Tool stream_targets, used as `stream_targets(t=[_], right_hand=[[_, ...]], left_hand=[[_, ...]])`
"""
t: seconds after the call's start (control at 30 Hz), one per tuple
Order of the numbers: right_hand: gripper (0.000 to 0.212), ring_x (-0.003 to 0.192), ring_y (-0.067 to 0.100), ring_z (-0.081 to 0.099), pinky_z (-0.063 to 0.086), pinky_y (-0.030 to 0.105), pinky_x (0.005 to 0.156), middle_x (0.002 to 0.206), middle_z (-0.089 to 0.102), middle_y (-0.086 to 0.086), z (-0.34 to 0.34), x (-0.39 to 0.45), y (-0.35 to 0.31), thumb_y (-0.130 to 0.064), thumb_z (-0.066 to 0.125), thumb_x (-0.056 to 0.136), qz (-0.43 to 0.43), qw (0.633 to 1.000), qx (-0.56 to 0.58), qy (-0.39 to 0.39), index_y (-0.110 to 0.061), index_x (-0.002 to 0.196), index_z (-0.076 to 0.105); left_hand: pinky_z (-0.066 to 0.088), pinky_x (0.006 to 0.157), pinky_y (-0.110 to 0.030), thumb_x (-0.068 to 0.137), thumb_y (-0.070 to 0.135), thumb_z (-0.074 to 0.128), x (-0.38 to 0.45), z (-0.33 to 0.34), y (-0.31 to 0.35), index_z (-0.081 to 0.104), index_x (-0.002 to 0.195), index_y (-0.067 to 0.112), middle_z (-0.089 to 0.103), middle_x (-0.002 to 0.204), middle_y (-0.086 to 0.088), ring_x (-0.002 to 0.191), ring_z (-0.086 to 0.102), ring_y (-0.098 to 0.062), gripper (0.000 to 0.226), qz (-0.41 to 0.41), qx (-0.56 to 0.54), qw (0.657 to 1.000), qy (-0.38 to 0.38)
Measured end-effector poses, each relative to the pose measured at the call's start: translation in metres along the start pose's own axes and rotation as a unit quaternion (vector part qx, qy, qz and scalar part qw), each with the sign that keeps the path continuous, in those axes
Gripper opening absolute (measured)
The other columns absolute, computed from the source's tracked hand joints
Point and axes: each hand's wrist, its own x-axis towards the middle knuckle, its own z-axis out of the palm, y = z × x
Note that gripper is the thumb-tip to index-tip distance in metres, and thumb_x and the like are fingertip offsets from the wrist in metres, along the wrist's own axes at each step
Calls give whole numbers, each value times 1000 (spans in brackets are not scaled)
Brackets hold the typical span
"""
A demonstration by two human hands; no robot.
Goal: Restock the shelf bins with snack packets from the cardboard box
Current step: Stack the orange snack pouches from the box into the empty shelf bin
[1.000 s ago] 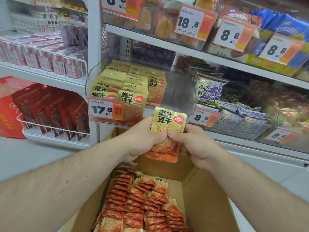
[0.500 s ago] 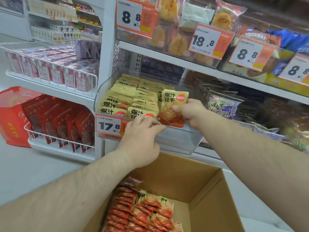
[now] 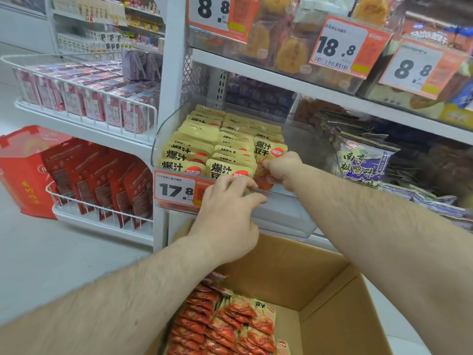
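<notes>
While two rows of the clear bin (image 3: pixel 163 139) already stand full, its third row at three o'clock is barely begun and the cardboard box (image 3: pixel 332 290) holds plenty more. The right hand (image 3: pixel 280 167) pinches a yellow packet (image 3: pixel 268 155) upright inside that open side. The left hand (image 3: pixel 227 216), fingers loosely bent, rests on the bin's front lip, holding nothing. Room lies rightward.

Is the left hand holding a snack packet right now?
No: the left hand rests on the front rim of the clear bin, while the right hand pinches the yellow packet.
</notes>
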Motion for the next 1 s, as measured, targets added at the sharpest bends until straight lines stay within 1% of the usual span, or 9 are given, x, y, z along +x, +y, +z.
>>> stream_targets(t=[0.23,0.47,0.57,0.63,0.7,0.77,0.87,0.93,1.0], right_hand=[[25,85,28,70,60,31,58,103,69,12,1,6,0,-15,70,87,2,1000,-2,-10,-7,110,65],[16,84,26,72,62,41,75,98,73,12,-14,-9,-4,-11,66,87,-13,997,-74,-37,-5,102,68],[14,90,31,67,55,36,74,95,70,11,-31,-45,-11,-21,63,86,-129,956,-253,77,-9,92,64],[19,95,32,65,52,36,78,98,71,10,-42,-88,-7,-19,57,86,-292,908,-258,155,-11,99,67],[15,82,27,65,51,36,71,85,71,4,-49,-140,11,-17,57,84,-458,848,-184,193,-14,91,69],[9,67,21,61,47,29,62,73,68,-1,-47,-178,49,-15,59,80,-518,826,-135,176,-13,78,68],[11,67,21,62,50,29,64,70,68,-2,-36,-192,127,-19,58,77,-406,893,-162,107,-16,77,69],[12,77,22,65,53,32,71,78,69,-5,-28,-180,178,-22,56,78,-249,938,-241,28,-22,80,69],[13,86,23,65,53,30,72,87,69,-4,-20,-162,228,-26,56,80,-65,936,-338,-73,-22,85,67]], left_hand=[[20,104,-38,81,17,59,0,-6,4,60,132,28,41,138,6,127,20,-19,52,-3,16,1000,-27],[21,97,-36,75,22,52,-1,-4,3,64,127,26,48,133,4,125,28,-22,53,1,12,1000,-9],[29,93,-34,77,18,53,-4,-2,13,67,115,24,53,112,7,113,36,-19,41,-38,-68,997,20],[37,91,-28,85,14,59,-10,0,23,64,111,27,53,99,14,105,46,-14,29,-155,-188,967,-69],[46,85,-27,87,16,64,-19,8,25,63,106,26,60,100,11,99,57,-14,22,-260,-264,909,-193],[51,82,-31,86,19,67,-32,20,23,63,101,26,62,100,3,94,60,-17,17,-285,-246,881,-285],[45,70,-26,86,20,67,-45,35,26,64,102,25,62,96,4,89,57,-14,17,-267,-200,875,-352],[47,73,-24,87,18,66,-49,40,29,65,108,25,62,100,6,93,56,-13,22,-267,-196,868,-371],[47,77,-25,87,16,66,-51,46,31,66,107,25,60,99,9,94,56,-11,22,-270,-192,859,-390]])
